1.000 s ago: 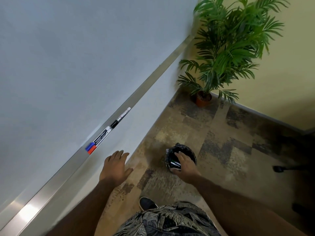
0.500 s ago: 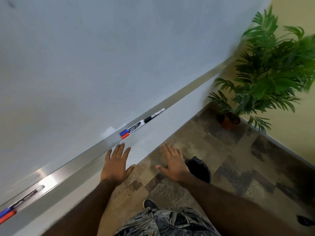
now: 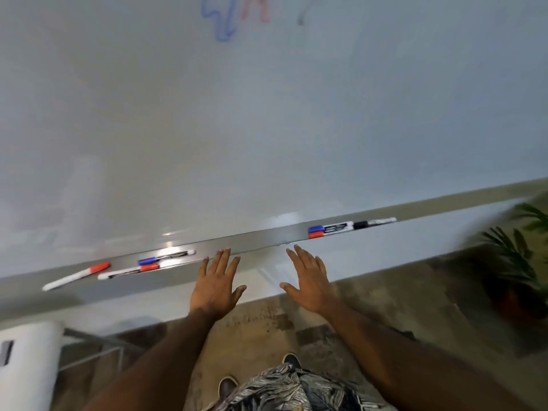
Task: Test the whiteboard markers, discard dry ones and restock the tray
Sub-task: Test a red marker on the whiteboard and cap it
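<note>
The tray (image 3: 261, 237) lay bare between the two marker clusters, right ahead of both spread, empty hands. Three markers (image 3: 124, 269) crowded its left stretch, and another marker group (image 3: 350, 227) blocked the right.

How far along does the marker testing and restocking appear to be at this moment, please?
Done: blue and red test scribbles mark the whiteboard. In hand: nothing; the left hand and right hand are open and empty near the tray. Left: whether the markers lying there need testing cannot be told.
</note>
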Available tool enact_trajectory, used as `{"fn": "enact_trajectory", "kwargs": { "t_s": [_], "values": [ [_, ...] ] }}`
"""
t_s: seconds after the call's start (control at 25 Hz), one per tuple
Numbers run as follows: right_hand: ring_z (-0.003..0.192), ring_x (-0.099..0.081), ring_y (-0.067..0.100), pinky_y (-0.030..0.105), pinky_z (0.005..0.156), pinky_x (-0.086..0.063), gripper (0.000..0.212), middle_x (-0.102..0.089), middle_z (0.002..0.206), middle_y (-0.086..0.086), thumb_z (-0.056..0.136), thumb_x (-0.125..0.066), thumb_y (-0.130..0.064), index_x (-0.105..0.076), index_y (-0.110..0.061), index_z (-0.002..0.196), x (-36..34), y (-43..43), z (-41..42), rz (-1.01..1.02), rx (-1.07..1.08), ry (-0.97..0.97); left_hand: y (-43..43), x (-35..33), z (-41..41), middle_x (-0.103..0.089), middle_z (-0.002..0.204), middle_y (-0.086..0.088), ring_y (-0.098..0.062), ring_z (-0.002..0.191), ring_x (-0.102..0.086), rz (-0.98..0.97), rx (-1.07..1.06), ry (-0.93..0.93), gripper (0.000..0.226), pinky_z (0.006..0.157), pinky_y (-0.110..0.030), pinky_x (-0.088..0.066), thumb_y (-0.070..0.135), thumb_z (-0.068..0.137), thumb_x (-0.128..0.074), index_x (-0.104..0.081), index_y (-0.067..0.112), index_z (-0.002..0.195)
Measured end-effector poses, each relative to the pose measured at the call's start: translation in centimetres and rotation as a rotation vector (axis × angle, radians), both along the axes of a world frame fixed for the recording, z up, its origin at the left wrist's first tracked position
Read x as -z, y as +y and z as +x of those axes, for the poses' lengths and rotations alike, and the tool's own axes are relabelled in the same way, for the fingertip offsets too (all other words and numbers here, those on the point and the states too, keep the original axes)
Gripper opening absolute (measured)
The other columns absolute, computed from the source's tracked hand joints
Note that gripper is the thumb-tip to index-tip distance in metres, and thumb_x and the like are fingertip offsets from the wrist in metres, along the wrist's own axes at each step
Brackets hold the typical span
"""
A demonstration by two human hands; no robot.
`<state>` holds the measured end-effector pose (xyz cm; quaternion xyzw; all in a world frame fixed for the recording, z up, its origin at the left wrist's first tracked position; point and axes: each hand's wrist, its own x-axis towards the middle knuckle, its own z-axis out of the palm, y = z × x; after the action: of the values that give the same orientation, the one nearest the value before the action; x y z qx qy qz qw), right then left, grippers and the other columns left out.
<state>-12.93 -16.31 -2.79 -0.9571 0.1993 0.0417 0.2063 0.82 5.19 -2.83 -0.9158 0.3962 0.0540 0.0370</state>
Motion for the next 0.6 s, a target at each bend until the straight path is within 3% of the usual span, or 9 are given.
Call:
{"fn": "enact_trajectory", "kwargs": {
  "t_s": [0.12,0.24,0.6],
  "values": [
    [0.153,-0.009,0.021,0.044,0.122,-0.002,0.08,-0.006,0.166,-0.002,0.092,-0.053,-0.058,-0.014,-0.03,0.156,-0.2,2.5,3.4,0.004,-0.118,-0.017,3.8,-0.5,0.9,-0.009,0.163,-0.01,-0.029,0.151,-0.007,-0.017,-0.113,0.006,0.074,0.12,-0.049,-0.007,0.064,0.095,-0.029,-0.023,0.02,0.155],
    [0.152,-0.01,0.02,0.042,0.122,-0.003,0.079,-0.007,0.166,-0.001,0.092,-0.053,-0.057,-0.015,-0.029,0.156,-0.6,5.4,6.3,-0.014,-0.247,-0.039,7.3,-0.9,1.4,-0.001,0.164,-0.009,-0.028,0.152,0.001,-0.038,-0.224,0.022,0.075,0.12,-0.047,-0.002,0.062,0.096,-0.033,-0.012,0.022,0.156],
    [0.152,-0.008,0.021,0.042,0.122,-0.002,0.078,-0.007,0.166,0.0,0.095,-0.051,-0.052,-0.01,-0.027,0.157,-1.9,14.0,12.3,-0.018,-0.516,-0.018,17.4,-1.1,2.1,0.011,0.164,-0.006,-0.027,0.151,0.01,0.02,-0.49,0.078,0.076,0.12,-0.048,0.006,0.067,0.095,-0.021,0.0,0.026,0.156]
  ]
}}
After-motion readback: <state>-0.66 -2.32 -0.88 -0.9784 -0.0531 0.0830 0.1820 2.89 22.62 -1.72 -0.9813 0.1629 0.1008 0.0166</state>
